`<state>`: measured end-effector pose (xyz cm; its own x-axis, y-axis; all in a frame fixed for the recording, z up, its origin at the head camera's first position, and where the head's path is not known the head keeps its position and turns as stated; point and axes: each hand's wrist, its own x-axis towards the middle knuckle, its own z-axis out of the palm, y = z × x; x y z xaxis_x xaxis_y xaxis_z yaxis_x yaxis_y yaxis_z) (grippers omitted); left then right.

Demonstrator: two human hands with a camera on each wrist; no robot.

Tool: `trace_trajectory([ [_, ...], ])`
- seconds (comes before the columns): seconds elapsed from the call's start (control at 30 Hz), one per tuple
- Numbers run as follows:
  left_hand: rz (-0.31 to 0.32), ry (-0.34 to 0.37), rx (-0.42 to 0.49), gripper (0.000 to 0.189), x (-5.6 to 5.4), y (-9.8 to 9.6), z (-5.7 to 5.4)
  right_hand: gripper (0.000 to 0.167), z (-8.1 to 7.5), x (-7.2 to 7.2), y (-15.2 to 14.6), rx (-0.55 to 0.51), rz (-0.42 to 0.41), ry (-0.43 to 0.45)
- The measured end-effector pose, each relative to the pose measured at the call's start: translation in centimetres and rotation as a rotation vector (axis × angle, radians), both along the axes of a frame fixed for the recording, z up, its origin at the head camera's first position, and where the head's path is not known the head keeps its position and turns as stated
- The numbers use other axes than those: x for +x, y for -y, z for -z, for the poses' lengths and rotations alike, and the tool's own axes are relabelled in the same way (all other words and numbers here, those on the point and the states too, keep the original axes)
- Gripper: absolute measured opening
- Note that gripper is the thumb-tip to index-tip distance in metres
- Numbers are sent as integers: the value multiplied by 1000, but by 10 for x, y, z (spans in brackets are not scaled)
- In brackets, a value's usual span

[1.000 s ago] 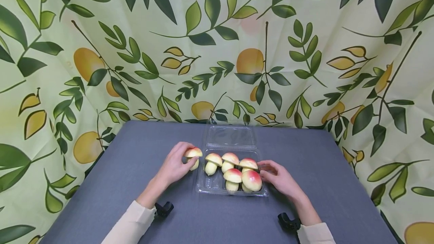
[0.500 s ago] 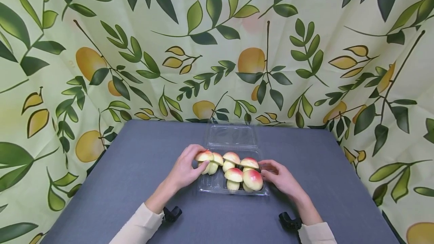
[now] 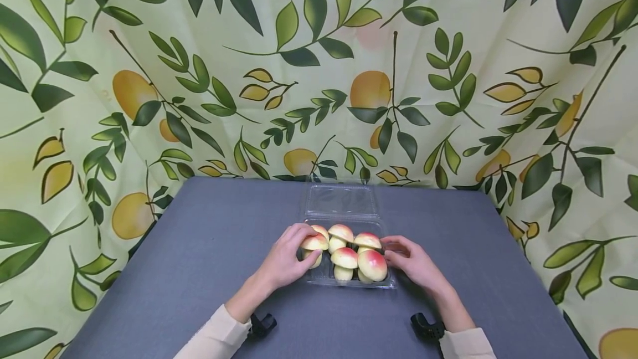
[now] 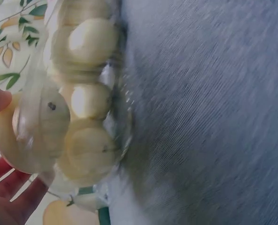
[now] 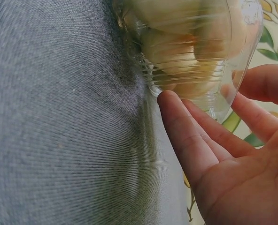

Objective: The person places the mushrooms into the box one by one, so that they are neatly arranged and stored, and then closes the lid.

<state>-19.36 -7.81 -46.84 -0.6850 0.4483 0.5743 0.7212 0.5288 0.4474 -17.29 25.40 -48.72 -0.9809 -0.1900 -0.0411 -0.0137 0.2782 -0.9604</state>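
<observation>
My left hand (image 3: 289, 256) pinches a mushroom (image 3: 315, 241) with a pale stem and a red-tinged cap over the left front part of a clear plastic clamshell container (image 3: 351, 285). In the left wrist view, the held mushroom (image 4: 40, 122) shows partly through the container's clear wall, its stem end facing the camera. Several similar mushrooms (image 3: 344, 258) sit in the container, caps up; one at the back left is partly hidden by the held one. My right hand (image 3: 410, 259) rests its loosely bent fingers against the container's right side wall, low fingertips (image 5: 168, 97) near its base.
The container's clear lid (image 3: 341, 199) lies folded back behind it. Under everything is a table (image 3: 224, 204) with a grey-blue cover. A cloth (image 3: 319, 82) printed with leaves and fruit hangs behind the table and at its sides. Black wrist mounts (image 3: 427, 327) sit below the sleeves.
My left hand has carried the mushroom rightward from beside the container to over its left part, then lower and nearer the front. The right hand has stayed at the container's right side.
</observation>
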Motion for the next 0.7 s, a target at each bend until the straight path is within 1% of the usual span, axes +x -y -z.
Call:
trace_trajectory([
  [0.17, 20, -20, -47, 31, 4, -6, 5, 41, -1, 0, -1, 6, 0, -3],
  [0.33, 24, -28, -80, 31, 6, -6, 8, 41, -1, 1, 0, 10, -4, -2],
  [0.57, 59, -10, -125, 33, 11, 0, 9, 41, -3, 1, 1, 6, -3, 1],
  [0.7, 56, -21, -134, 27, 13, 1, 9, 41, -3, 1, 1, 8, 1, 4],
])
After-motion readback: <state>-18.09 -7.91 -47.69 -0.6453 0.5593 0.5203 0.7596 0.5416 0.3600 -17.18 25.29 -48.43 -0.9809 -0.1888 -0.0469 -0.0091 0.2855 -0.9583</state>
